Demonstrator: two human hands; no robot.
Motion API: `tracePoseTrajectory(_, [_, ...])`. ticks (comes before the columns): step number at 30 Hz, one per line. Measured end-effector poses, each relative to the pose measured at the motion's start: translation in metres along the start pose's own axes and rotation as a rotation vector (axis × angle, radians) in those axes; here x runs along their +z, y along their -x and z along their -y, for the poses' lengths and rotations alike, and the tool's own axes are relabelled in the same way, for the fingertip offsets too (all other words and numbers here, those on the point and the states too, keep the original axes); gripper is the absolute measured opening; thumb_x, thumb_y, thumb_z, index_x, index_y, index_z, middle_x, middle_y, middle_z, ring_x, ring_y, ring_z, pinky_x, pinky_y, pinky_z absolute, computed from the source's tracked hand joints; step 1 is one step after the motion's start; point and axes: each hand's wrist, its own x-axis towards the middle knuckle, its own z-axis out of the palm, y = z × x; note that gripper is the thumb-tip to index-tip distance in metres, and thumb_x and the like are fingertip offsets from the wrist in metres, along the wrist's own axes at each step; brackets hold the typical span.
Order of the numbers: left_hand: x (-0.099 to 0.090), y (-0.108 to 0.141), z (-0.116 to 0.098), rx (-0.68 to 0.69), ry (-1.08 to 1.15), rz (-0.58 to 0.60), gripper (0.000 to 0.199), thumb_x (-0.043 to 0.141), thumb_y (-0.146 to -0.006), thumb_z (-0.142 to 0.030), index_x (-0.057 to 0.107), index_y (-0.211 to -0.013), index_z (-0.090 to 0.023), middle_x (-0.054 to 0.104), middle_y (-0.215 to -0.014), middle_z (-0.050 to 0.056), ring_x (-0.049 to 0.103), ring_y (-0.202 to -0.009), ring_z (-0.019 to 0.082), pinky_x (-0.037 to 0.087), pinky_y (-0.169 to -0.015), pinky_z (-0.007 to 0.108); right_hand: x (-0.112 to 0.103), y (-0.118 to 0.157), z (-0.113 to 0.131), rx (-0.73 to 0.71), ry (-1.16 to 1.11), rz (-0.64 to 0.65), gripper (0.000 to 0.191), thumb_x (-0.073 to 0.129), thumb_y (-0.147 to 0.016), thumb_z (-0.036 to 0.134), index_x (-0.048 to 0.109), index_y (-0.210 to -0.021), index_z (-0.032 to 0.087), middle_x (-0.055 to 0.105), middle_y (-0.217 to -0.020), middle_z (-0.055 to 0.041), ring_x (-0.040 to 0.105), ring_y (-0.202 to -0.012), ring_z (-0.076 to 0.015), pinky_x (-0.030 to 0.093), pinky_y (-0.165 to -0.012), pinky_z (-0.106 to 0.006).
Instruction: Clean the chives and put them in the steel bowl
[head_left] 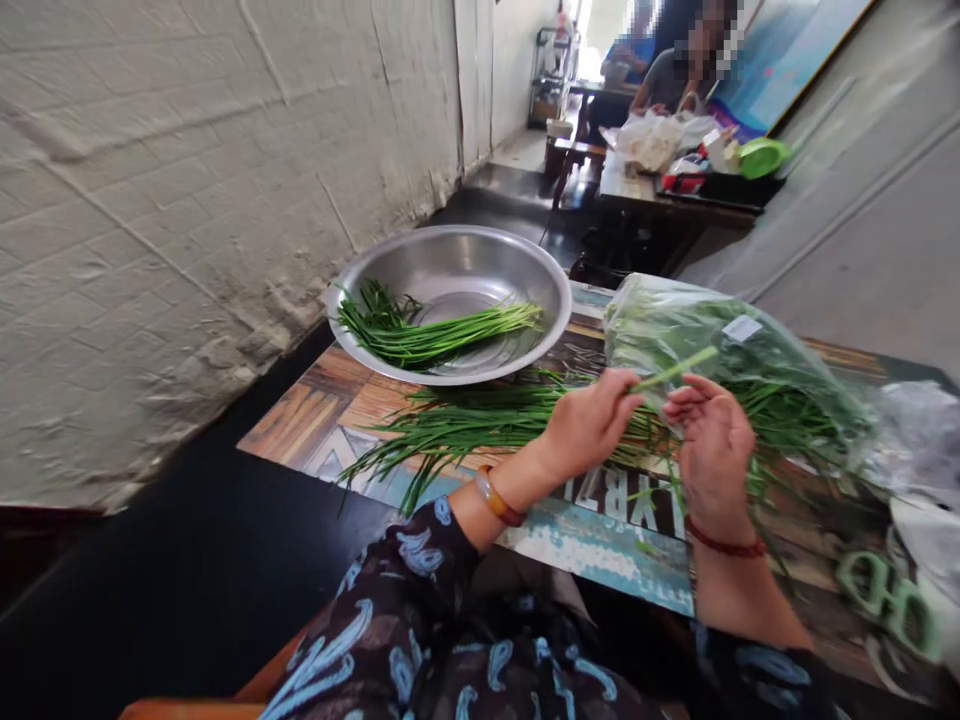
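Note:
Between the thumb and fingers of my left hand point(596, 415) is a thin green chive stalk point(679, 368), its pale end pointing up to the right. My right hand point(712, 440) is beside that end, fingers loosely curled and apart, with nothing visible in them. Under my hands, a loose pile of garlic chives point(480, 418) lies across the patterned table point(615, 540). A bundle of chives point(442, 335) rests in the wide metal basin point(559, 330) behind the pile. Right of the basin, a clear plastic bag point(675, 310) holds more greens, some spilling out of its mouth.
Scissors with pale green handles point(889, 605) lie at the right, near crumpled clear plastic point(919, 430). A rough white wall point(187, 200) runs along the left. Farther back, a second table point(630, 185) carries bags and a green container point(761, 157), with people seated behind.

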Motion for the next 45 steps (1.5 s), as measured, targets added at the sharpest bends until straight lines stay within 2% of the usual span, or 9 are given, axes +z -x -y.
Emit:
tracePoseTrajectory(3, [-0.022,-0.021,-0.026,-0.217,0.58,-0.238,0.018,0.045,-0.1,-0.037,0.053,-0.102,-0.021,0.043,-0.065,-0.004,0.041,-0.052,0.009,0.035,-0.049,0.022,0.008,0.006,0.011,0.064,-0.084,0.198,0.042,0.048,-0.094,0.054,0.067,-0.112,0.022,0.071,-0.1,-0.0069,0.068,-0.085,-0.0169,0.054,-0.079,-0.033])
tracePoseTrajectory(5, [-0.04,-0.036,-0.045,-0.315,0.896,-0.279,0.017,0.048,-0.099,-0.036,0.054,-0.094,-0.021,0.033,-0.059,-0.008,0.032,-0.044,0.006,0.029,-0.044,0.019,0.017,0.014,0.021,0.118,-0.159,0.386,0.046,0.046,-0.094,0.058,0.067,-0.117,0.025,0.071,-0.114,-0.0082,0.068,-0.102,-0.0201,0.052,-0.093,-0.037])
tracePoseTrajectory(8, [-0.061,-0.05,-0.063,-0.447,1.097,-0.339,0.02,0.05,-0.099,-0.031,0.051,-0.083,-0.019,0.029,-0.057,-0.008,0.028,-0.041,0.004,0.026,-0.041,0.017,0.031,0.03,0.036,0.241,-0.266,0.62,0.056,0.04,-0.092,0.067,0.065,-0.123,0.027,0.069,-0.126,-0.0062,0.062,-0.119,-0.0219,0.046,-0.107,-0.039])
tracePoseTrajectory(13, [-0.071,-0.044,-0.056,-0.608,1.218,-0.427,0.029,0.038,-0.102,-0.018,0.048,-0.075,-0.018,0.028,-0.053,-0.009,0.026,-0.037,0.004,0.025,-0.038,0.017,0.034,0.059,0.042,0.515,-0.423,0.825,0.08,0.027,-0.086,0.08,0.066,-0.121,0.019,0.071,-0.12,-0.0118,0.066,-0.113,-0.0255,0.049,-0.103,-0.042])
tracePoseTrajectory(19, [-0.076,-0.037,-0.047,-0.676,1.159,-0.499,0.031,0.04,-0.102,-0.019,0.047,-0.071,-0.02,0.028,-0.05,-0.008,0.026,-0.036,0.005,0.025,-0.037,0.018,0.013,0.078,0.028,0.561,-0.376,0.693,0.078,0.027,-0.089,0.077,0.066,-0.122,0.019,0.07,-0.124,-0.0115,0.065,-0.116,-0.0232,0.05,-0.102,-0.039])
tracePoseTrajectory(27, [-0.076,-0.038,-0.064,-0.685,1.137,-0.457,0.037,0.034,-0.104,-0.022,0.05,-0.071,-0.019,0.029,-0.051,-0.007,0.026,-0.036,0.004,0.025,-0.037,0.018,0.002,0.094,0.033,0.402,-0.374,0.613,0.057,0.048,-0.089,0.067,0.068,-0.12,0.023,0.072,-0.118,-0.0067,0.067,-0.109,-0.0205,0.05,-0.101,-0.039])
tracePoseTrajectory(32, [-0.067,-0.031,-0.061,-0.708,1.139,-0.406,0.036,0.037,-0.103,-0.02,0.05,-0.069,-0.02,0.03,-0.051,-0.006,0.026,-0.036,0.005,0.025,-0.037,0.02,0.007,0.105,0.036,0.434,-0.432,0.697,0.052,0.056,-0.086,0.066,0.072,-0.112,0.024,0.074,-0.112,-0.0053,0.069,-0.106,-0.0204,0.05,-0.102,-0.038])
tracePoseTrajectory(39, [-0.068,-0.024,-0.046,-0.716,1.163,-0.464,0.034,0.035,-0.103,-0.019,0.046,-0.07,-0.02,0.027,-0.049,-0.008,0.024,-0.034,0.006,0.023,-0.035,0.019,-0.008,0.113,0.039,0.648,-0.41,0.809,0.066,0.05,-0.084,0.073,0.071,-0.112,0.017,0.077,-0.098,-0.0112,0.073,-0.082,-0.0216,0.058,-0.077,-0.036])
tracePoseTrajectory(45, [-0.075,-0.023,-0.045,-0.696,1.17,-0.48,0.033,0.032,-0.103,-0.019,0.046,-0.073,-0.019,0.029,-0.049,-0.009,0.026,-0.034,0.004,0.022,-0.035,0.016,-0.013,0.118,0.037,0.628,-0.317,0.796,0.045,0.062,-0.086,0.056,0.07,-0.104,0.016,0.077,-0.089,-0.0087,0.07,-0.071,-0.0149,0.055,-0.064,-0.026])
